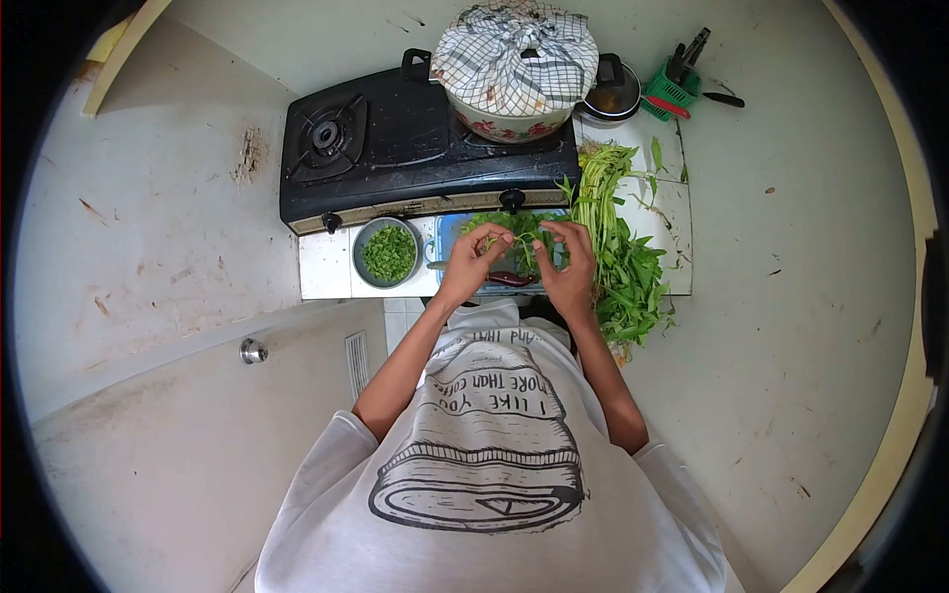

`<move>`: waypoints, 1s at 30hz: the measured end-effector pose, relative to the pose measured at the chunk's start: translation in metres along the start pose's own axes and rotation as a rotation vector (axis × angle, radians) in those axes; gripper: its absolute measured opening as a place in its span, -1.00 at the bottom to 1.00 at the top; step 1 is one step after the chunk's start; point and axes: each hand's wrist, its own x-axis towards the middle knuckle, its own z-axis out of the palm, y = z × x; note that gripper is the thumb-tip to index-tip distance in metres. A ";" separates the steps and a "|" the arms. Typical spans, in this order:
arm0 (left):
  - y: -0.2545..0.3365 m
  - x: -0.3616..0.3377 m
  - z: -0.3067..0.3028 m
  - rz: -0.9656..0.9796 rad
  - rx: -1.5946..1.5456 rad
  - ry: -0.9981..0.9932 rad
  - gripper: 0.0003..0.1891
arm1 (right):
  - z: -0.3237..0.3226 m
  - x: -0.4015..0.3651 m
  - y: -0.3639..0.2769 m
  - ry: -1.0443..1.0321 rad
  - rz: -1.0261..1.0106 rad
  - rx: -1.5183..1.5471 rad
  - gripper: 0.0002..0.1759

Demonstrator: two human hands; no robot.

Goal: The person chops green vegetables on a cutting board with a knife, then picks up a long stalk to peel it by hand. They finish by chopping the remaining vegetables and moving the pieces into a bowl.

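Left hand pinches a sprig, lying crosswise toward the right hand; whether that hand grips it, cannot tell. Greens, nearer the right hand, run lengthwise over the bench's front edge, near its right corner.

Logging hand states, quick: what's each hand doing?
Left hand: closed, pinching a green sprig.
Right hand: partly curled by the sprig; grip cannot be told.

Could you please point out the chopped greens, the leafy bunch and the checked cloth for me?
Chopped greens (389, 253): head view, middle of the heap.
Leafy bunch (631, 277): head view, on its leaves.
Checked cloth (509, 71): head view, near its middle.
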 end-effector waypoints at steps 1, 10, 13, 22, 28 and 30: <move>0.000 0.000 0.002 0.012 0.009 -0.002 -0.80 | -0.003 0.001 -0.001 -0.012 -0.006 -0.002 -0.69; 0.020 -0.005 0.010 0.205 0.369 -0.032 -0.83 | -0.021 0.003 0.007 -0.213 -0.173 -0.189 -0.83; 0.030 -0.008 0.007 0.199 0.457 -0.076 -0.85 | -0.024 0.004 0.005 -0.239 -0.179 -0.189 -0.86; 0.032 -0.014 -0.011 0.304 0.547 -0.177 -0.85 | -0.002 0.000 0.006 -0.236 -0.028 0.066 -0.88; 0.028 -0.017 -0.026 0.327 0.534 -0.165 -0.83 | 0.012 0.001 -0.004 -0.267 0.045 0.087 -0.87; 0.026 -0.018 -0.034 0.336 0.564 -0.187 -0.83 | 0.020 -0.001 0.001 -0.205 0.111 0.174 -0.88</move>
